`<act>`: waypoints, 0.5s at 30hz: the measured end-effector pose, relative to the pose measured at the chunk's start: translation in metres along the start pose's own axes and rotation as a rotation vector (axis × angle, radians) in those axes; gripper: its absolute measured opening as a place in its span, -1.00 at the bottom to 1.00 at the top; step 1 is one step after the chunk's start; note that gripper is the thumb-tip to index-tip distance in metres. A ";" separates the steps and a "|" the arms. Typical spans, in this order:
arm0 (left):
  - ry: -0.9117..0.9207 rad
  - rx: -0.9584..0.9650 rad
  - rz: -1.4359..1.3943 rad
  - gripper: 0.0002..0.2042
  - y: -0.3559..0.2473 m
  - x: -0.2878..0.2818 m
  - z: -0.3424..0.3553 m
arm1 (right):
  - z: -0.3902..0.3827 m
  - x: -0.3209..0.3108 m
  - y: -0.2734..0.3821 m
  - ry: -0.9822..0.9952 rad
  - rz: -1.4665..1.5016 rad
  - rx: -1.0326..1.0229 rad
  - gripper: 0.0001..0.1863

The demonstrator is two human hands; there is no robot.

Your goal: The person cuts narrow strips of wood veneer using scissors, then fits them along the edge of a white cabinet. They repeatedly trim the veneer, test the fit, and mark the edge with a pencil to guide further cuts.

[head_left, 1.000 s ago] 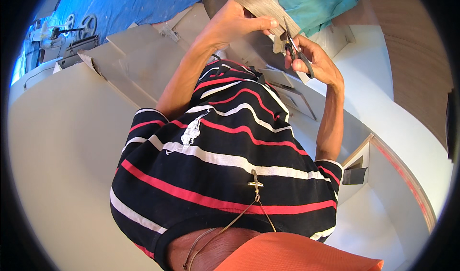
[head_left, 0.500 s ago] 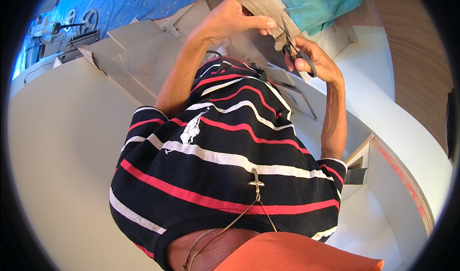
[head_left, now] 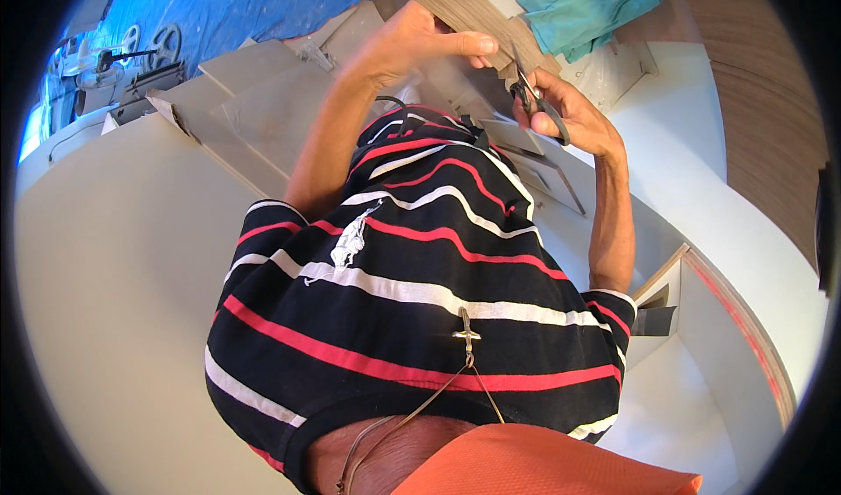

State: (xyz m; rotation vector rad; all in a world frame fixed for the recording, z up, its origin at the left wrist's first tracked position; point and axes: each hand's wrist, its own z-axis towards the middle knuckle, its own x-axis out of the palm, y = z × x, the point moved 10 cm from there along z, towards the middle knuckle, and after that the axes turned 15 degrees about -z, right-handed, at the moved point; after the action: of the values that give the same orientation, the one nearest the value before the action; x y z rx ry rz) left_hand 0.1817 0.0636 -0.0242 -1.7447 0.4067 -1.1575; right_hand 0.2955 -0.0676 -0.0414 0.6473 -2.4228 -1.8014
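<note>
A brown wood-grain edging strip (head_left: 460,3) curves across the top of the view, in front of my body. My left hand (head_left: 429,46) is closed on it near its lower end, thumb stretched along and fingertips bent under. From the right, my right hand (head_left: 574,116) grips a pair of scissors (head_left: 527,94) with dark handles, fingers through the loops. The metal blades point up and away, at the strip's lower end, just right of my left fingertips. Whether the blades touch the strip I cannot tell.
A teal cloth (head_left: 583,9) lies beyond the strip. Pale panels (head_left: 254,66) lie to the left, near a machine with handwheels (head_left: 165,46) and a blue sheet (head_left: 236,4). On the right stand a curved white surface (head_left: 674,118) and an open panel compartment (head_left: 692,346).
My right hand and the scissors have shifted slightly down and to the left. My left hand has moved a little left, still on the strip.
</note>
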 end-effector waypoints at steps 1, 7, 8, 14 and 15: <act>-0.035 0.025 -0.071 -0.65 0.001 -0.003 0.001 | -0.002 -0.002 0.002 -0.024 0.032 -0.022 -0.50; -0.144 0.145 -0.217 -0.61 -0.002 -0.013 0.006 | -0.009 -0.027 -0.001 -0.603 0.386 -0.030 -0.58; -0.138 0.141 -0.212 -0.61 -0.001 -0.009 0.008 | -0.008 -0.026 0.008 -0.670 0.467 -0.139 -0.58; -0.082 0.130 -0.255 -0.65 0.004 0.028 0.018 | -0.014 -0.034 0.018 -0.991 0.602 -0.273 -0.54; -0.048 0.117 -0.274 -0.66 0.003 0.033 0.017 | -0.017 -0.036 0.017 -1.009 0.615 -0.245 -0.55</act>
State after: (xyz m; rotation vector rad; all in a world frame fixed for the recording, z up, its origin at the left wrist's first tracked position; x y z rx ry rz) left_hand 0.2128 0.0478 -0.0108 -1.7590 0.0688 -1.3010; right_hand 0.3280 -0.0658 -0.0131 -1.1695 -2.2831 -2.3173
